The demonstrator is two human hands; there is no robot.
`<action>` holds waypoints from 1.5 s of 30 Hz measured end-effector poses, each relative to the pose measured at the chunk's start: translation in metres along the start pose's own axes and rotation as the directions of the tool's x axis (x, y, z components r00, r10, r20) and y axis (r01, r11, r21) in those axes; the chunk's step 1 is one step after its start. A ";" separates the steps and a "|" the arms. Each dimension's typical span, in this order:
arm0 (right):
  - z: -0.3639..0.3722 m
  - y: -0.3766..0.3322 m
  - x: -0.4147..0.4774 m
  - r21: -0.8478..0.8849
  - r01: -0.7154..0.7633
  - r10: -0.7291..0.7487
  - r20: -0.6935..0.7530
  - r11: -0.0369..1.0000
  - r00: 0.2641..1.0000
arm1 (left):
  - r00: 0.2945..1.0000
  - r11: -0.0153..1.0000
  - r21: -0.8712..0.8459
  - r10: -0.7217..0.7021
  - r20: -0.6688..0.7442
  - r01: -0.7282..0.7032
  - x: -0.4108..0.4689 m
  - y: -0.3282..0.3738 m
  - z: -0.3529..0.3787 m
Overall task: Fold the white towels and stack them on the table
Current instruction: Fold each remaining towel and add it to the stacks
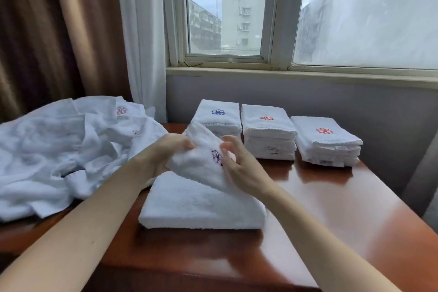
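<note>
A white towel (201, 199) lies partly folded in the middle of the wooden table (331, 208), its upper half lifted and tilted. My left hand (163, 152) grips the raised flap at its left edge. My right hand (239, 166) holds the flap from the right, beside a dark embroidered logo. At the back of the table stand three stacks of folded white towels: one with a blue logo (218, 116), one with a red logo (267, 133) and a lower one with a red logo (327, 140).
A loose heap of unfolded white towels (59, 149) covers the left side of the table. Brown and white curtains hang behind it. A window and grey wall run along the back.
</note>
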State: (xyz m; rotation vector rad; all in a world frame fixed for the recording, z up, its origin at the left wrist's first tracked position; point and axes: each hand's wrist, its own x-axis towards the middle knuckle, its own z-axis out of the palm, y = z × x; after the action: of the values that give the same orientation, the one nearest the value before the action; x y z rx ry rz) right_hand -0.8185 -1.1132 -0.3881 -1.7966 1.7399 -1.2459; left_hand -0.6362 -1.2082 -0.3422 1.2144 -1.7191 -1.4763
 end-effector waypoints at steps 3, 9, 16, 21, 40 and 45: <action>0.022 0.001 0.002 -0.244 0.001 0.019 0.080 0.970 0.997 | 0.995 0.998 0.045 -0.036 -0.090 0.041 -0.011 -0.018 -0.020; 0.048 0.006 0.007 -0.381 0.057 0.042 0.246 0.923 0.968 | 0.985 0.988 0.133 -0.054 -0.166 0.077 -0.017 -0.061 -0.041; 0.054 0.026 0.004 -0.613 0.094 0.092 0.265 0.785 0.960 | 0.921 0.504 0.862 0.311 -0.234 0.049 -0.013 -0.092 -0.035; 0.058 0.035 0.005 -0.634 0.116 0.097 0.290 0.764 0.952 | 0.895 0.306 0.909 0.425 0.135 -0.282 -0.005 -0.088 -0.017; 0.013 0.059 0.003 -0.658 0.157 -0.058 0.170 0.736 0.984 | 0.988 0.014 0.988 -0.007 0.151 -0.151 -0.028 -0.054 0.017; -0.012 0.056 -0.020 -0.511 -0.113 0.150 0.031 0.852 0.988 | 0.989 0.133 0.980 0.025 0.148 -0.150 -0.037 -0.036 0.051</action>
State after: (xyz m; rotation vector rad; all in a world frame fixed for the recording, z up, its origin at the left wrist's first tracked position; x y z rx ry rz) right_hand -0.8603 -1.1011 -0.4308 -1.9113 2.2609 -0.6914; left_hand -0.6539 -1.1515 -0.3837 1.5333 -2.9335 0.0053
